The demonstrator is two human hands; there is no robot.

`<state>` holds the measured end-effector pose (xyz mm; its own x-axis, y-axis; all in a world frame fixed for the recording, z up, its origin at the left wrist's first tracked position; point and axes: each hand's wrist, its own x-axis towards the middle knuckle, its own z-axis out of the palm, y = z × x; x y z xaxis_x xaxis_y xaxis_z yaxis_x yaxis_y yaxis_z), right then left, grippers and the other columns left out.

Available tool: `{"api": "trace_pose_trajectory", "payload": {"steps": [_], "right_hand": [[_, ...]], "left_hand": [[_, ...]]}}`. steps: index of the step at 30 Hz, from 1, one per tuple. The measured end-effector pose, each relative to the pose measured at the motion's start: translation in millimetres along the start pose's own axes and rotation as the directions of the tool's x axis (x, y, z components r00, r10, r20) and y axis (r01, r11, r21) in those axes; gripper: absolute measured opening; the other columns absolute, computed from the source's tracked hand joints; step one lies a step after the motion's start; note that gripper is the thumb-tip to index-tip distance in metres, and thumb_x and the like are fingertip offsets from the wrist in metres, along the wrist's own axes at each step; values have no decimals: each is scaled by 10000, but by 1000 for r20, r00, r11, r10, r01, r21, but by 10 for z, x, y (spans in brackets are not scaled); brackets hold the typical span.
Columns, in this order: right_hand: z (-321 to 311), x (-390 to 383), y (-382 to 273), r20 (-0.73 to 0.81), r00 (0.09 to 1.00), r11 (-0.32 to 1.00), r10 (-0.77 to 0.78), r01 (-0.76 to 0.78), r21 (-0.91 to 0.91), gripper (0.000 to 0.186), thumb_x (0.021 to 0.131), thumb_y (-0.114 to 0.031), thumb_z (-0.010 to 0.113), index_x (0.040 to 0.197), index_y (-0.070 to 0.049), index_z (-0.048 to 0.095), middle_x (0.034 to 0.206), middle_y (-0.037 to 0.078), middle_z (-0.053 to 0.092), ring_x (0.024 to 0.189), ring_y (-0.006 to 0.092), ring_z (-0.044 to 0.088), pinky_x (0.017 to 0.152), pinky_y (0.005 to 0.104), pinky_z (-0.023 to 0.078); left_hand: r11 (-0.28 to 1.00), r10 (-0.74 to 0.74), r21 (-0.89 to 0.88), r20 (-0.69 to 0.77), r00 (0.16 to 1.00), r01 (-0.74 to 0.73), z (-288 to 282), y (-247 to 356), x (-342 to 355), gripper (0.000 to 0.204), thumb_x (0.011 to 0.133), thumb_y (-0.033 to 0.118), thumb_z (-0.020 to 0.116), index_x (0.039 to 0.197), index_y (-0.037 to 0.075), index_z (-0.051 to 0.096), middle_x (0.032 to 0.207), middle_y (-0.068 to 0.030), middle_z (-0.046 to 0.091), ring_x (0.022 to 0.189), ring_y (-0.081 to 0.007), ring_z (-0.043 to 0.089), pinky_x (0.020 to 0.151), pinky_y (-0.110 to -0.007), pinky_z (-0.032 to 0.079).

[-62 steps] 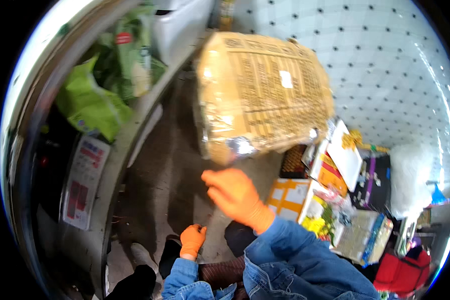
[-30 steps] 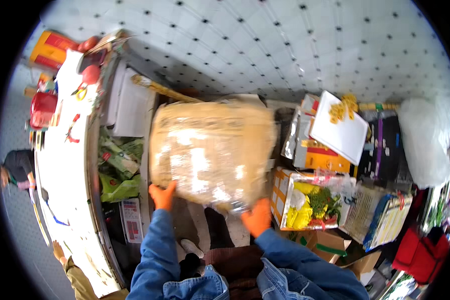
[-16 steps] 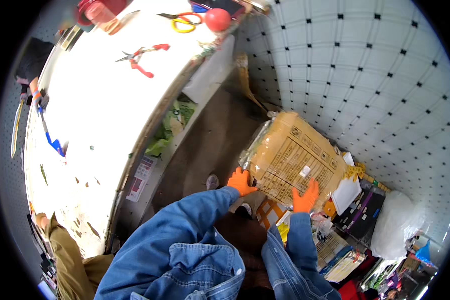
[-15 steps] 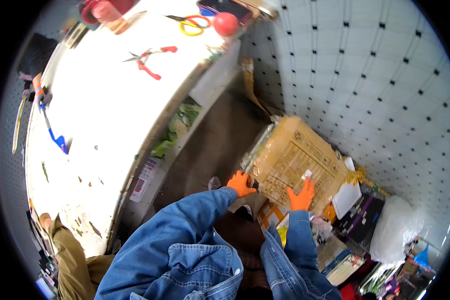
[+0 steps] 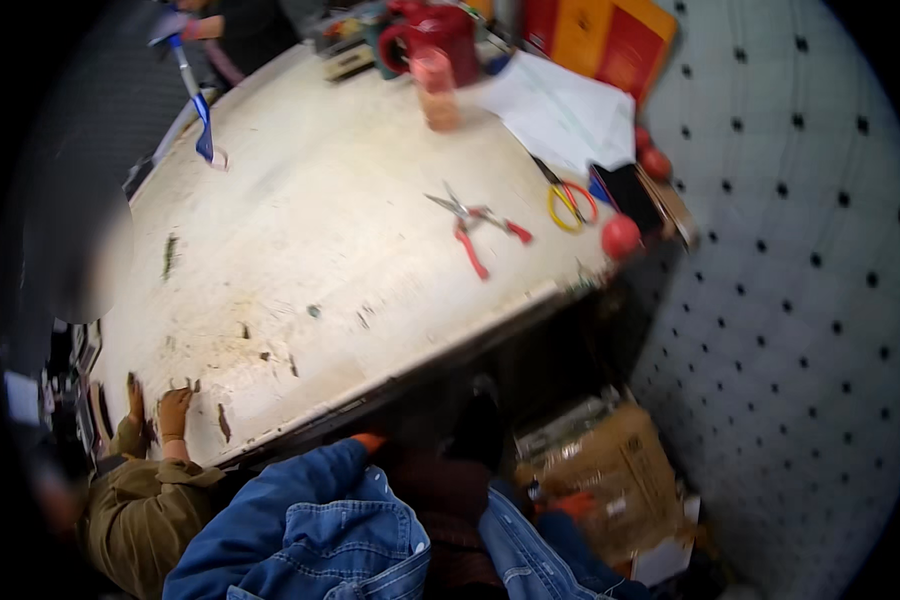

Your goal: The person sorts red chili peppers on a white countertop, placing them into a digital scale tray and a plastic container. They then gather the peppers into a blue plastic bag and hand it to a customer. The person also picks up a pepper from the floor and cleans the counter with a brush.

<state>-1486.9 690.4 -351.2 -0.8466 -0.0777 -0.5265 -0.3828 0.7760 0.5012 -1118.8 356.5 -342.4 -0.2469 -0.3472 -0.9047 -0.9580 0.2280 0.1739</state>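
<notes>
My right hand (image 5: 573,503), in an orange glove, is at the flattened brown cardboard box (image 5: 625,470) low on the right. It is blurred, so I cannot tell whether it touches the box or how its fingers lie. A small dark thing (image 5: 535,492) shows just left of that hand; what it is stays unclear. Of my left hand (image 5: 370,441), also gloved in orange, only a bit shows past the denim sleeve below the table's front edge. Its fingers are hidden. Clear plastic wrap (image 5: 570,425) lies along the box's far edge.
The white table (image 5: 320,230) holds red-handled pruners (image 5: 475,215), scissors (image 5: 570,205) with red and yellow handles, a red ball (image 5: 620,237), a phone (image 5: 627,198) and a red jug (image 5: 450,45). A co-worker's gloved hands (image 5: 174,412) rest at the left; another person holds a blue-ended tool (image 5: 205,130).
My view has swung left and up toward the table. My left hand has left the box's near edge and drawn back to my body. The co-worker's gloved hands now show on the table.
</notes>
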Motion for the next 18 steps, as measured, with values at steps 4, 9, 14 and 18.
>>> {"api": "trace_pose_trajectory", "payload": {"steps": [4,9,14,18], "right_hand": [[-539,147,-50,63,990,991,-124,121,59,731,720,-575,619,1161,-6,485,1227,264,388,1142,424,397,870,475,438],[-1722,533,-131,9,822,818,-570,566,100,535,748,-521,606,963,-32,569,1010,232,498,965,409,490,791,465,455],[-3623,630,-501,-180,474,441,-862,876,196,413,775,-467,592,765,-58,654,792,200,607,788,394,584,712,456,472],[-4739,-253,-1164,-337,127,54,-933,974,220,266,831,-310,598,794,-51,648,779,166,635,751,352,606,669,425,465]], "left_hand": [[971,-228,-81,-32,973,225,-826,167,-458,562,874,531,418,1171,93,606,1239,-196,538,1193,-342,473,1015,-382,345],[898,-413,-218,-117,903,382,-685,-245,-920,577,794,557,508,1086,80,652,1085,-207,619,1031,-354,576,911,-397,440],[761,-453,-624,-317,833,176,-685,-201,-1300,418,767,428,633,958,59,681,952,-181,661,918,-334,625,846,-396,488],[515,-641,-851,-307,704,97,-278,-89,-1853,360,770,380,653,927,57,681,879,-150,673,840,-296,641,791,-375,501]]}}
